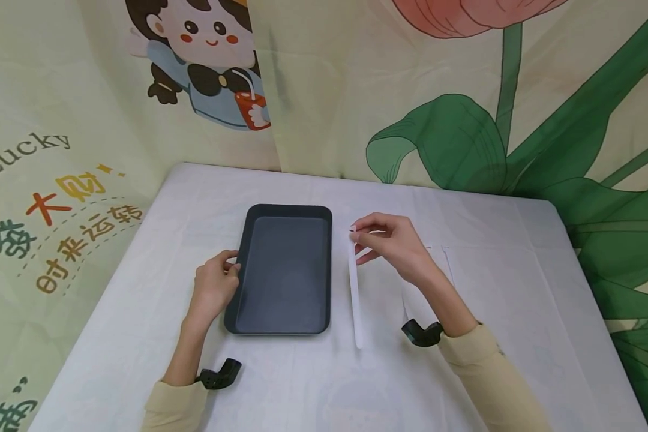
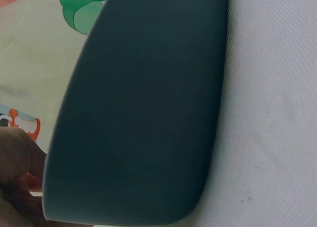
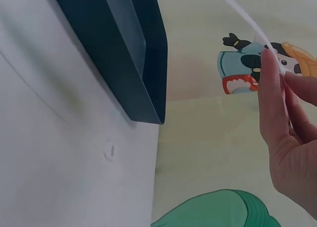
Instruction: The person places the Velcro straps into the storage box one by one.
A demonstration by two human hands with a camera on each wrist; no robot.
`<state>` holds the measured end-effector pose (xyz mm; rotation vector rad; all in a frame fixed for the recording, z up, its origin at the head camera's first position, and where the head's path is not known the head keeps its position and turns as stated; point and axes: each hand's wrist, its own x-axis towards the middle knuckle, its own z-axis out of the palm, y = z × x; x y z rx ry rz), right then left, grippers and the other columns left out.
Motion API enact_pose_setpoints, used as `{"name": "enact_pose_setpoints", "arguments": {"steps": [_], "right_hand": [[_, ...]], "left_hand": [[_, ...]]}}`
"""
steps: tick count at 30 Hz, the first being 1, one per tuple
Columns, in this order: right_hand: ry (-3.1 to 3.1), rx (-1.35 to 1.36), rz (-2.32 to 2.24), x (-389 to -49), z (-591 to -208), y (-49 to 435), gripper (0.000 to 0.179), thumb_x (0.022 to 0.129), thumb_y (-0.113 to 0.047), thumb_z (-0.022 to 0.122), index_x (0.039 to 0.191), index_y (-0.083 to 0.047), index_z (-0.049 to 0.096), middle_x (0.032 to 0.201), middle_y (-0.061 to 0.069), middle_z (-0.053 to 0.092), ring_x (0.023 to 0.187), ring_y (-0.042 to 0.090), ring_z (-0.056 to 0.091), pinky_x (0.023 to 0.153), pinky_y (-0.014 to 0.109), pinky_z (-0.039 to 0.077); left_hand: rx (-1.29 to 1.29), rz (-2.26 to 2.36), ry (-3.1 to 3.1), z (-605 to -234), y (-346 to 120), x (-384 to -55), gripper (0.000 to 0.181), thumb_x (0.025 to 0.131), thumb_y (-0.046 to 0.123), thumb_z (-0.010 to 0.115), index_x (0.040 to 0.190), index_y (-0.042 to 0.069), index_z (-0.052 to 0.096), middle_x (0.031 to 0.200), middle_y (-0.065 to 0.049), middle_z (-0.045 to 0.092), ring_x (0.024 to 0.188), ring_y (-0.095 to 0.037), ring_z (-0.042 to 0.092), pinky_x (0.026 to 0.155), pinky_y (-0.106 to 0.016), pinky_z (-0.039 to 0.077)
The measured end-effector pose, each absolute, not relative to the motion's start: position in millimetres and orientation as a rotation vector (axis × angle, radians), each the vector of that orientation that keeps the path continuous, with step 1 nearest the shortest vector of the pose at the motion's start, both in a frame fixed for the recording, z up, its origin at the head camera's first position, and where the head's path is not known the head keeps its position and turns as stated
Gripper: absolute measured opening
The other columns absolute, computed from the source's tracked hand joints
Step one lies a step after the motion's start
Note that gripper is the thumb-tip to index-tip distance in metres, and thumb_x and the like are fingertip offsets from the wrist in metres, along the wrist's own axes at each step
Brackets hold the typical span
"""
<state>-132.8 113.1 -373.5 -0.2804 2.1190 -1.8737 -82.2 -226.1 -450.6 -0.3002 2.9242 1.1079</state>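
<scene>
In the head view a dark blue-grey baking tray (image 1: pixel 281 276) lies flat on the white-covered table. My left hand (image 1: pixel 214 285) holds it at the left rim, fingers curled against the side. The left wrist view shows the tray's long side wall (image 2: pixel 133 108) close up, with part of the hand (image 2: pixel 20 172) at lower left. To the right of the tray, my right hand (image 1: pixel 394 243) pinches a long thin white strip (image 1: pixel 354 294) near its far end, between thumb and fingers. The strip hangs toward the table's near side, apart from the tray; its material cannot be told.
A white cloth (image 1: pixel 518 288) covers the table, with faint thin lines near the right forearm. Black wrist cameras (image 1: pixel 219 374) hang at both cuffs. Behind the table stands a printed curtain (image 1: pixel 324 90) with a cartoon figure, a flower and green leaves.
</scene>
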Motion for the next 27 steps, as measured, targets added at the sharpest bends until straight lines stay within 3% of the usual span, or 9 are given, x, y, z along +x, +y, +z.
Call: {"name": "enact_pose_setpoints", "arguments": {"steps": [6,19,27], "right_hand": [[2.069,-0.303,-1.928,-136,-375,99,0.018,0.094,-0.006,0.071,0.109,0.003,0.069,0.102,0.017,0.070,0.089,0.048,0.068,0.072,0.047,0.062],[1.977,-0.339,-1.993,-142,-377,72,0.015,0.094,-0.004,0.070,0.107,0.003,0.069,0.095,0.014,0.071,0.079,0.034,0.071,0.071,0.050,0.062],[1.933,-0.358,-2.019,-149,-387,50,0.013,0.095,-0.003,0.069,0.105,0.004,0.069,0.093,0.014,0.071,0.074,0.022,0.069,0.071,0.049,0.062]], "left_hand": [[-0.299,1.107,2.914,-447,-227,-81,0.038,0.100,0.005,0.054,0.136,-0.008,0.059,0.106,-0.030,0.072,0.083,-0.036,0.071,0.065,-0.037,0.053],[-0.316,1.096,2.916,-449,-225,-81,0.037,0.101,0.005,0.053,0.135,-0.008,0.060,0.105,-0.030,0.072,0.080,-0.034,0.070,0.062,-0.034,0.051],[-0.326,1.104,2.920,-445,-226,-81,0.036,0.100,0.005,0.055,0.134,-0.007,0.061,0.108,-0.031,0.072,0.089,-0.040,0.072,0.071,-0.045,0.056]]}}
